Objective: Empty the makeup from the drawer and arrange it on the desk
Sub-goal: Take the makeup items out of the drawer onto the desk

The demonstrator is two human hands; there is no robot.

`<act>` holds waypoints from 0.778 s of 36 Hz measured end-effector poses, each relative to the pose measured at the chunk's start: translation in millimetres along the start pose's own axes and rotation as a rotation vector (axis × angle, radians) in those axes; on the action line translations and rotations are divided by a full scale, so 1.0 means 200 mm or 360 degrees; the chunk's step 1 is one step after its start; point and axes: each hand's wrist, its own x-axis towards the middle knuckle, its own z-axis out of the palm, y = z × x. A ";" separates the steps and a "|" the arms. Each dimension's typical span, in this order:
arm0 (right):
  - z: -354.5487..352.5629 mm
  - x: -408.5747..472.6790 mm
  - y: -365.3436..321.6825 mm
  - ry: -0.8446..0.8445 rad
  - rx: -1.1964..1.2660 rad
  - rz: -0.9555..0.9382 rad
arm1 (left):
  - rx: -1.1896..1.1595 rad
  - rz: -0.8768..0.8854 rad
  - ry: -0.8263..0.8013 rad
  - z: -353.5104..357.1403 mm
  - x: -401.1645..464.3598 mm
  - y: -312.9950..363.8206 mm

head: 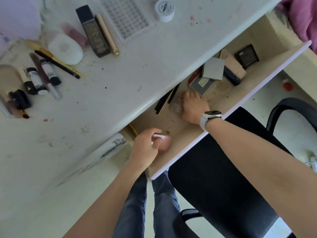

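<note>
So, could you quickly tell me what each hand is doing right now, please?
Left hand: fingers curled round a small pink item in the drawer.
Right hand: on a clear item; grip cannot be told.

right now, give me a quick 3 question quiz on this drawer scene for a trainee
1. True or false: the drawer is open, with items inside.
2. Which wrist wears the white-strapped watch? A) left B) right
3. Fill in: the left hand holds a small ____-coloured item over the near end of the drawer.

Key
1. True; a dark square compact and grey card lie in it.
2. B; the right hand reaches onto a clear item on the drawer floor.
3. Pink; it is too blurred to name.
</note>
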 end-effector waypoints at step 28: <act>-0.44 -0.34 -1.44 -0.0025 0.0144 -0.1362 | -0.1219 -0.0846 0.1709 -1.09 -0.49 -0.75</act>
